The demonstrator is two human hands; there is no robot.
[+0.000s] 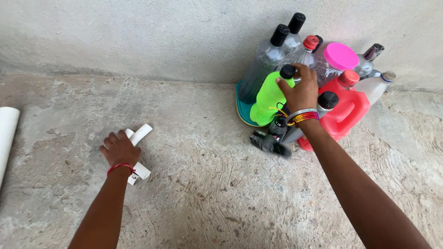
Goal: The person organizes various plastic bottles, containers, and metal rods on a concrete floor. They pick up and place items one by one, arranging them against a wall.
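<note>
My right hand [301, 90] reaches into a cluster of bottles by the wall and grips the black-capped neck of a bright green bottle [267, 97]. Bracelets circle that wrist. My left hand [119, 148] rests on the concrete floor, closed over a short white pipe piece [140, 134] that sticks out past the fingers; a red band is on the wrist. Around the green bottle stand a red jug [348, 110], a clear jar with a pink lid [340, 56], tall clear bottles with black caps [269, 53], and a white bottle [373, 87].
A dark bottle [270, 142] lies on its side in front of the cluster. A teal tray edge [240, 110] shows under the bottles. A white pipe [7, 133] lies at the far left. The concrete wall rises just behind the bottles.
</note>
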